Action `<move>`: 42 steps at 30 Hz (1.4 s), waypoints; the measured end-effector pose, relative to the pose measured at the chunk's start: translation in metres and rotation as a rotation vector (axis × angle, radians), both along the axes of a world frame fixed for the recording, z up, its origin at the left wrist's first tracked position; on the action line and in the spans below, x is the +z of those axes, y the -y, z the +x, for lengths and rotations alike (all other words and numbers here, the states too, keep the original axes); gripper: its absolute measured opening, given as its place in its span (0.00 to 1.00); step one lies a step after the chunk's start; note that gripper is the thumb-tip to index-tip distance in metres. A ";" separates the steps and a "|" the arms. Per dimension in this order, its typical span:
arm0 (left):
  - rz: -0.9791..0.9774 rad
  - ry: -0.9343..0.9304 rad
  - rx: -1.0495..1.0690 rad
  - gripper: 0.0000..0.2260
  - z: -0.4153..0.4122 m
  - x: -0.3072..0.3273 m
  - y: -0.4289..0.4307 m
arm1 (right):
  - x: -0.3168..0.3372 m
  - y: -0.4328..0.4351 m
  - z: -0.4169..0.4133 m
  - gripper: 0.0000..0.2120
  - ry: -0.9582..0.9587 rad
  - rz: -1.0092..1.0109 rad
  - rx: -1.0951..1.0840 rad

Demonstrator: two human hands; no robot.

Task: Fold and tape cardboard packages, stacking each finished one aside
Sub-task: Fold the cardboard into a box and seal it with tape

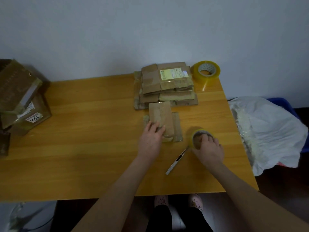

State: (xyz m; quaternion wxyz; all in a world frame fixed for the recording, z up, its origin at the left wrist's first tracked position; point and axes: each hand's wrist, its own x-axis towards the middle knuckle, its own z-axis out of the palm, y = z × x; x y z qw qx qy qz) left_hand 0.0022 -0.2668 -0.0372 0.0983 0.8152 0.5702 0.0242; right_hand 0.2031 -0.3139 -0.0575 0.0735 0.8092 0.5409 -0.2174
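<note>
The folded cardboard package [163,119] lies mid-desk toward the far edge, with the left hand [151,139] pressing flat-fingered on its near end. Just right of it, the right hand [209,150] grips a tape roll [194,134], fingers hooked into its core. A utility knife [177,160] lies between the arms. A stack of taped packages [167,84] sits at the desk's [92,131] far edge.
</note>
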 end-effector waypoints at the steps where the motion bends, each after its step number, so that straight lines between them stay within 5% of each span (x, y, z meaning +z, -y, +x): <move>1: -0.003 -0.001 0.010 0.21 0.003 0.000 0.001 | -0.002 0.002 0.002 0.27 0.036 -0.040 0.039; 6: -0.017 0.017 0.035 0.20 0.004 -0.002 0.000 | -0.003 0.005 0.009 0.09 0.059 -0.019 0.140; 21: 0.060 -0.053 -0.010 0.25 0.021 0.024 0.019 | 0.032 -0.005 0.036 0.18 -0.568 0.452 -0.096; 25: 0.148 0.369 0.160 0.23 0.038 0.055 0.006 | 0.055 -0.011 0.036 0.17 -0.730 0.520 -0.019; 30: -0.230 0.921 0.393 0.21 0.051 0.101 -0.024 | 0.091 -0.018 0.039 0.14 -0.900 0.471 0.200; 33: -0.215 1.027 0.413 0.03 0.050 0.104 -0.020 | 0.111 -0.017 0.039 0.13 -0.936 0.407 0.276; 38: -0.191 1.071 0.543 0.06 0.055 0.102 -0.002 | 0.125 -0.017 0.031 0.05 -0.953 0.316 0.362; 42: -0.170 1.085 0.681 0.08 0.047 0.095 0.013 | 0.124 -0.021 0.034 0.13 -0.734 0.338 0.401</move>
